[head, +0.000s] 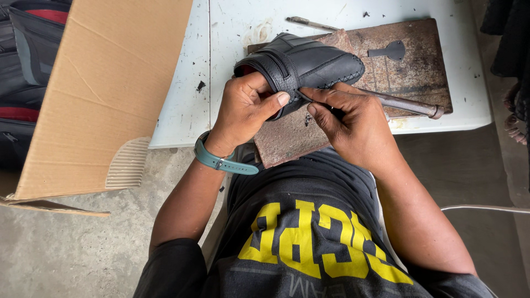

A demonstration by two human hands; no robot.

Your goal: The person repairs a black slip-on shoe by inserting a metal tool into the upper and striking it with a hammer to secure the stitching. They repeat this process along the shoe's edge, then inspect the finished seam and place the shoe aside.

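Observation:
A black leather shoe upper (309, 63) with stitched seams and a zip lies tilted over a rusty metal plate (408, 66). My left hand (245, 107) grips its open heel end, thumb pressed on the edge. My right hand (353, 124) pinches the same edge from the right, fingers closed on the leather. A metal rod (408, 105) with a knobbed end runs under my right hand across the plate. A teal watch strap (221, 160) circles my left wrist.
The plate rests on a white scuffed table (187, 83). A thin metal tool (312, 24) lies at the table's far edge. A large cardboard sheet (99, 88) leans at the left, with dark bags (27, 55) behind it. Grey concrete floor lies below.

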